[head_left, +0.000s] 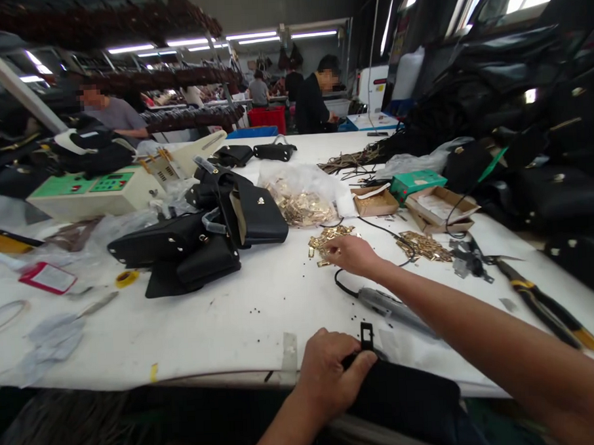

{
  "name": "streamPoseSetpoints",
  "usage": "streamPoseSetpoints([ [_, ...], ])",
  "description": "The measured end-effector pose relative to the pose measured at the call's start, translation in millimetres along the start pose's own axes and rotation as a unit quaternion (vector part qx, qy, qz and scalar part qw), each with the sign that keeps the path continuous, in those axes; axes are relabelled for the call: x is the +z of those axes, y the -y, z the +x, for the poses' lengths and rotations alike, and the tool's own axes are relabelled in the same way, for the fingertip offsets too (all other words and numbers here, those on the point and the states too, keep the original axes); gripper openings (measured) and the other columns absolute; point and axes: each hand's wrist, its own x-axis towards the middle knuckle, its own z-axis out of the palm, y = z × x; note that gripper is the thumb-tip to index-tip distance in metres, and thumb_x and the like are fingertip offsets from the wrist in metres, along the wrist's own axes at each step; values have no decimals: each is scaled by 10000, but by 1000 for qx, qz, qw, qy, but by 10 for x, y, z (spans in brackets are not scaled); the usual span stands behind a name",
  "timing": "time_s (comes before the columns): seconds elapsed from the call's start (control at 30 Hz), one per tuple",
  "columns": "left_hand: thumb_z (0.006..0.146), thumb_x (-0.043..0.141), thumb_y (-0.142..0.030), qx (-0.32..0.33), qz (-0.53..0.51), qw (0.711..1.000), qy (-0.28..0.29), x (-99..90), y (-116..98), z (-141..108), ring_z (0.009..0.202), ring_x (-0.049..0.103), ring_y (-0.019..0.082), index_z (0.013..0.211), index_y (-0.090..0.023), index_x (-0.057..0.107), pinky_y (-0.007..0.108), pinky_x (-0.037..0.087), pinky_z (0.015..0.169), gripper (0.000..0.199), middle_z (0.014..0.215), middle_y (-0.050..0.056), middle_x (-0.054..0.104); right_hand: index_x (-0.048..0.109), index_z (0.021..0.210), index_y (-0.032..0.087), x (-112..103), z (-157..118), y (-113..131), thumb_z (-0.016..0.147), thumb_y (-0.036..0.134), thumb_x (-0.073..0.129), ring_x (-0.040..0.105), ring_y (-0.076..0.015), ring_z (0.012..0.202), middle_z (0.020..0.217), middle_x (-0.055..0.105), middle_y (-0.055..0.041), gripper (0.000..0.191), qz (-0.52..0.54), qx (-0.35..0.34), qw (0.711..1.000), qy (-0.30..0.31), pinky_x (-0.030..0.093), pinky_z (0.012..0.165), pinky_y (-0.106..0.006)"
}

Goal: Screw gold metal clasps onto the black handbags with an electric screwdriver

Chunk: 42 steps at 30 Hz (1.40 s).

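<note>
At the table's front edge my left hand (330,372) is closed on a black leather bag piece (407,391). A narrow black tab with a rectangular slot (366,336) stands up beyond its thumb. My right hand (352,254) reaches forward to a small heap of gold metal fittings (331,234). Its fingers are pinched together at the heap's near side; what is between them, if anything, is too small to make out. Beneath my right forearm lies a grey corded hand tool (392,303).
Black leather bags (257,214) lie left of centre, before a plastic bag of gold fittings (303,202). Right are another fittings heap (423,246), cardboard boxes (441,209) and yellow-black handled cutters (546,303). A beige machine (94,195) stands left. Co-workers (314,97) are behind the table.
</note>
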Motion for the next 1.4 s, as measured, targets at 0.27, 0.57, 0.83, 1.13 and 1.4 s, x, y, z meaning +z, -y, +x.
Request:
streamPoseSetpoints([
  [0.27, 849, 724, -198, -21, 26, 998, -51, -99, -111, 76, 847, 637, 214, 891, -218, 671, 353, 371, 783, 71, 875, 21, 711, 760, 926, 218, 266, 402, 73, 850, 480, 660, 688, -295, 968, 1017, 758, -107, 290, -81, 53, 995, 33, 472, 792, -355],
  [0.57, 899, 691, -219, -117, -64, 989, -59, -151, -279, 159, 865, 699, 194, 819, -259, 746, 363, 413, 882, 105, 872, -36, 779, 779, 917, 104, 152, 435, 234, 767, 143, 679, 685, -361, 1044, 1056, 751, -228, 184, -49, 85, 994, 37, 482, 879, -406],
  [0.83, 917, 673, -292, -133, -24, 988, -70, -140, -425, 49, 913, 682, 227, 914, -300, 775, 377, 457, 902, 102, 927, -41, 795, 739, 1001, 193, -208, -518, 53, 916, 362, 569, 689, -175, 864, 968, 777, -53, 254, 256, 70, 964, -17, 500, 710, -263],
  [1.13, 938, 665, -378, -146, -57, 985, -75, 115, -553, -224, 905, 676, 196, 1022, -272, 763, 332, 487, 873, 168, 965, -2, 781, 784, 1004, 199, 13, -2211, 134, 740, 421, 824, 670, -177, 760, 855, 755, -39, 348, 573, 153, 800, -88, 535, 706, -312],
  [1.4, 938, 675, -337, -111, -89, 985, -93, 270, -755, -255, 816, 678, 147, 1051, -246, 763, 282, 517, 816, 170, 1017, 10, 774, 804, 963, 202, -8, -2548, 19, 777, 451, 801, 708, -208, 841, 913, 780, -44, 311, 545, 142, 817, -122, 579, 823, -363],
])
